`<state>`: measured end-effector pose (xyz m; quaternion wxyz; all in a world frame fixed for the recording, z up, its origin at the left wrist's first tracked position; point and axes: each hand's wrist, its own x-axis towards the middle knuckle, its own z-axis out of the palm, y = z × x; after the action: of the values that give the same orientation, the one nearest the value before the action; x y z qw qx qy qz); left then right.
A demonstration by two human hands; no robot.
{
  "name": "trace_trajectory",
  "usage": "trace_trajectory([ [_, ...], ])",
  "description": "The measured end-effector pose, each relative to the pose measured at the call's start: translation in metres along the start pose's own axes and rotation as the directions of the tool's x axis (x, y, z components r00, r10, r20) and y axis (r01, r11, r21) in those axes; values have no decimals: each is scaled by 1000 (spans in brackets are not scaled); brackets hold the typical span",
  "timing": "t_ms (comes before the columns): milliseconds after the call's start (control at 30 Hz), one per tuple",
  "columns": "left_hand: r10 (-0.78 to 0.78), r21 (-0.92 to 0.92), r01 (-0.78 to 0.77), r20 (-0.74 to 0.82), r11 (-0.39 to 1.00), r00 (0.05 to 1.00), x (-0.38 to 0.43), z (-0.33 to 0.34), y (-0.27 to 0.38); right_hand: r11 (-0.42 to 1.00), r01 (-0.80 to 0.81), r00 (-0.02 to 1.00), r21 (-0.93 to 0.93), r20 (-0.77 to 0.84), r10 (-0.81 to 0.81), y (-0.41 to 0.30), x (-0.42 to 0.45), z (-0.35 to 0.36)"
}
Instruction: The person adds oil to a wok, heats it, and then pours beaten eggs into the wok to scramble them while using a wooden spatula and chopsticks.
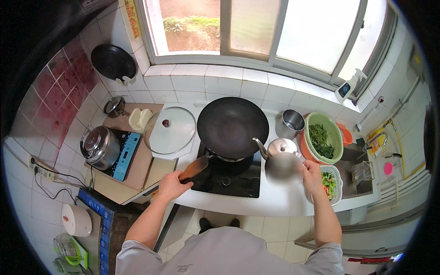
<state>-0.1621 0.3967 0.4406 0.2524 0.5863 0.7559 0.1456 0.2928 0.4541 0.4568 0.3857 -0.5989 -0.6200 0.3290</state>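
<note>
My left hand (pixel 173 185) grips the wooden handle (pixel 194 169) of a black wok (pixel 233 127), which sits over the black glass gas hob (pixel 225 178). A spouted metal kettle (pixel 282 147) stands on the white counter right of the wok, its spout towards the wok's rim. At the kettle's right side my right hand (pixel 312 175) has its fingers curled on what seems to be its handle; the kettle's lower part is blurred. Near that hand is a white basket (pixel 338 180) of cut vegetables. The wok looks empty inside.
A glass lid (pixel 178 139) lies left of the wok. Further left, a steel pot (pixel 103 151) stands on an induction cooker (pixel 126 156). At the right are a steel container (pixel 289 124), a green basin (pixel 338 137) with green vegetables, and a sink (pixel 364 185). A spray bottle (pixel 349 86) stands on the sill.
</note>
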Motion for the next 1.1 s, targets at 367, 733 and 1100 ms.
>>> trace_trajectory([
  [367, 24, -26, -21, 90, 999, 996, 7, -2, -9, 970, 69, 958, -234, 286, 1, -83, 75, 26],
  [733, 17, -41, -12, 109, 999, 994, 12, 2, -19, 858, 222, 898, -464, 440, 6, -148, 125, 91],
  [1100, 31, -46, -28, 68, 999, 997, 12, 3, -21, 930, 116, 973, -350, 229, -35, -118, 182, 139],
])
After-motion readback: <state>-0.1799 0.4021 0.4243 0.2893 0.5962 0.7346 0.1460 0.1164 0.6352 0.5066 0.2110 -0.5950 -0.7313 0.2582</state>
